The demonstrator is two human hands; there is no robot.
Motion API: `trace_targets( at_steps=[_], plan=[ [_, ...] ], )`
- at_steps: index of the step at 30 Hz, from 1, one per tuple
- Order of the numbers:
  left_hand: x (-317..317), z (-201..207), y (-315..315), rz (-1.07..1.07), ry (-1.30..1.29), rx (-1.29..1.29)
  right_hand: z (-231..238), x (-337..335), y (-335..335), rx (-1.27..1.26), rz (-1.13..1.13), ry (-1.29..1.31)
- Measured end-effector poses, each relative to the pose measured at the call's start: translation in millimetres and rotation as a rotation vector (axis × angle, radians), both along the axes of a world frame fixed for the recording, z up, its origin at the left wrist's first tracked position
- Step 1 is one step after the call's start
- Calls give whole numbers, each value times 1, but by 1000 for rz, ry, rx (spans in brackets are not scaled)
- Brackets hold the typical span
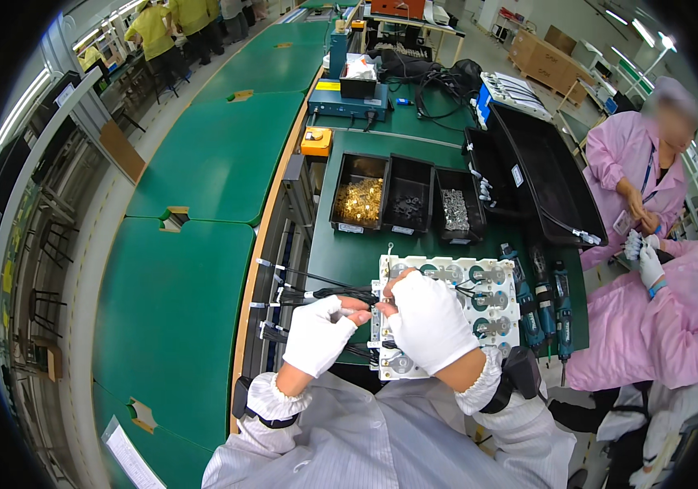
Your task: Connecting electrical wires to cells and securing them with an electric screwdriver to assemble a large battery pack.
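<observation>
- My left hand: thumb and fingers drawn close at the cables; I can't tell whether they grip.
- My right hand: fingers bent at the left edge of the white board; their hold I can't tell.
- Board: near edge of the bench.
- Cables: out past the bench's left edge.
- Drivers: toward its right edge.
- Bins: beyond the board.

Board sat nr front edge of worktop, cables poking past L edge; three drivers to R, nr R edge; bins behind board, tray behind drivers.
</observation>
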State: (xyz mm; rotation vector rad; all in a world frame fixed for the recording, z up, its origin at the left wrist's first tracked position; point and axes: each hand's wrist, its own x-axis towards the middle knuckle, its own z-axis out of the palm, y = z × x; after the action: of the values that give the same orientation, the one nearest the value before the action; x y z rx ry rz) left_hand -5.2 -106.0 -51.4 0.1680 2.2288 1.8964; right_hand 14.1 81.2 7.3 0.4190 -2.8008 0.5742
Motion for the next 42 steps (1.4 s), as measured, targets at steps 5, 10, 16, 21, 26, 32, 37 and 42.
trace_targets(
  at_steps=[5, 10, 16, 21, 26, 32, 37, 42],
  plan=[
    [-3, 1, 1, 0, -120, -2, -12, -6, 7, -22, 54, 5],
    [-5, -2, 0, -38, -97, 52, -6, -11, 6, 42, 151, 97],
    [-3, 3, 1, 6, -170, 133, -5, -10, 5, -41, 117, 39],
    [-5, 4, 4, -9, -177, 142, -4, -6, 1, 118, 86, 111],
    [-6, 2, 2, -56, -83, 124, 4, -4, 0, -103, 80, 55],
    [-7, -1, 6, -52, -25, 75, 3, -6, -1, 255, 98, 62],
    [-7, 1, 7, -33, -67, 71, 3, -4, 5, 160, 114, 49],
    [-10, 5, 9, -36, -78, 102, 3, -7, 8, 89, 139, 57]
  ],
)
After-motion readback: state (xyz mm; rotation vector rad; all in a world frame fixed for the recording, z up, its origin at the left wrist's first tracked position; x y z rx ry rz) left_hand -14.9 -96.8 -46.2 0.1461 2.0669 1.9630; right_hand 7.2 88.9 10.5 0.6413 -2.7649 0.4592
